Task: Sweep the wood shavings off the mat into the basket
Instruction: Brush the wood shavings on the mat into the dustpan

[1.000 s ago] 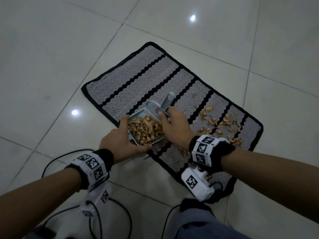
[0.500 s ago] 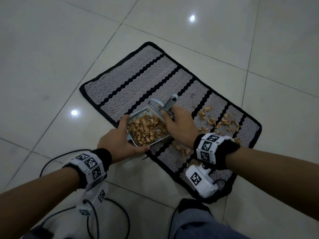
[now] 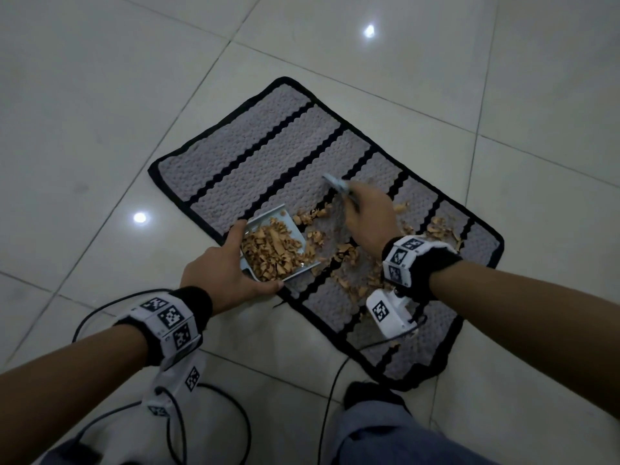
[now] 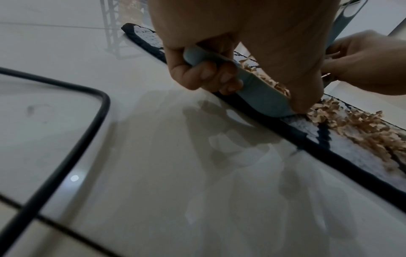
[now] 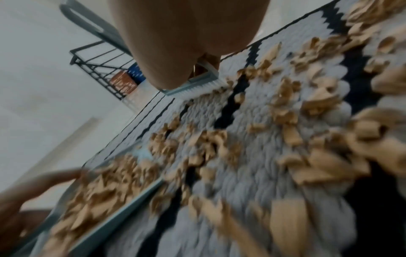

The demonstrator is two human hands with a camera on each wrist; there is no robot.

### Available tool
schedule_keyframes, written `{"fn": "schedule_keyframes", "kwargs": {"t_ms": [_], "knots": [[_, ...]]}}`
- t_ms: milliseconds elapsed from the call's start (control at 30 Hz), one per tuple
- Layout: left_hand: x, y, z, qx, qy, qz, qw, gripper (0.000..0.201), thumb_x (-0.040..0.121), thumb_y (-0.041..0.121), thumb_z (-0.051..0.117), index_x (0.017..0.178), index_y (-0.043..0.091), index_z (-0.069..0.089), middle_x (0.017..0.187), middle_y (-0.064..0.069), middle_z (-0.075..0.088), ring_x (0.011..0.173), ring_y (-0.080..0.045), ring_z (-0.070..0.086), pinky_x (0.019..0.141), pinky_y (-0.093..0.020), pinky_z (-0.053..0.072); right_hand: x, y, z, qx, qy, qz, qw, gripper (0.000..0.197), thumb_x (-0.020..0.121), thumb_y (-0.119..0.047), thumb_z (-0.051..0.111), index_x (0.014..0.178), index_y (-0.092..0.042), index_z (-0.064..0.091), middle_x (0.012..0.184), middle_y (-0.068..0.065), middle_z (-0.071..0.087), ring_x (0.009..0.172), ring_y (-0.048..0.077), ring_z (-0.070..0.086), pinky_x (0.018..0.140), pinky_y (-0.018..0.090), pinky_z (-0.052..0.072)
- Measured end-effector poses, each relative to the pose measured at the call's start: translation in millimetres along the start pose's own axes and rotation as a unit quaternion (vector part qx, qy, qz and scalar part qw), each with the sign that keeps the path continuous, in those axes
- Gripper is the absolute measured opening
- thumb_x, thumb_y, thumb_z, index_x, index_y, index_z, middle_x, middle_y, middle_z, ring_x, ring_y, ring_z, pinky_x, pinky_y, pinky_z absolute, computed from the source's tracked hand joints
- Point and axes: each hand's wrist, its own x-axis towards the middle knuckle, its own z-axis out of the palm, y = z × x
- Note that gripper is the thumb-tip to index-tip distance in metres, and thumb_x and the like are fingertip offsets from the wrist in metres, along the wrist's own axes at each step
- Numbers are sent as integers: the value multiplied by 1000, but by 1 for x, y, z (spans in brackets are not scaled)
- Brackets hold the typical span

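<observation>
A grey mat with black stripes lies on the tiled floor. My left hand grips the handle of a pale blue dustpan at the mat's near edge; the pan holds a heap of wood shavings. In the left wrist view my fingers curl round the dustpan handle. My right hand holds a small brush, blurred, just beyond the pan's mouth. Its bristle head touches the mat. Loose shavings are strewn between pan and right wrist, with more at the right end.
Black cables loop over the floor tiles near my knees, one close to the left hand. A dark wire rack stands beyond the mat in the right wrist view. Bare tiles surround the mat on all sides.
My right hand has lifted the brush off the dustpan and swung it out over the mat. The pan's heap is now uncovered. The left hand keeps holding the pan.
</observation>
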Motion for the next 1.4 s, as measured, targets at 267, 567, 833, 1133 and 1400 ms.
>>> {"fn": "schedule_keyframes", "kwargs": {"t_ms": [267,567,833,1133,1400], "knots": [[8,-6,-17,24,-33,22,999,128,52,82,71,151,35,5,126,-5,62,101,-27,64,83,-35,55,-35,-23,1,50,-58,14,997,19,94,-1,46,93,-5,64,69,8,59,58,23,51,58,27,38],[22,-14,-31,40,-62,42,996,133,43,86,71,149,41,5,140,-2,53,110,-28,60,92,-40,53,-27,-15,-75,-14,-322,8,947,19,97,-10,51,88,-3,66,65,-1,56,50,5,47,49,14,34],[17,-9,-29,25,-52,33,998,131,44,82,74,149,40,8,137,-3,55,108,-27,61,91,-38,53,-11,-7,-42,-54,-316,6,947,14,92,-7,55,79,-8,61,73,6,60,60,12,48,63,28,38],[7,2,-23,52,-44,30,997,129,54,78,74,150,28,4,124,-8,61,99,-28,64,85,-37,55,8,-5,-58,42,-149,44,987,16,98,-12,49,97,-15,65,78,-15,58,66,-2,53,64,17,39],[-4,10,-11,4,-32,19,999,123,59,73,75,148,23,7,119,-8,61,94,-27,64,78,-35,54,-5,20,-25,-29,52,131,990,24,99,-14,43,109,-5,62,88,17,66,67,28,56,57,30,41]]}}
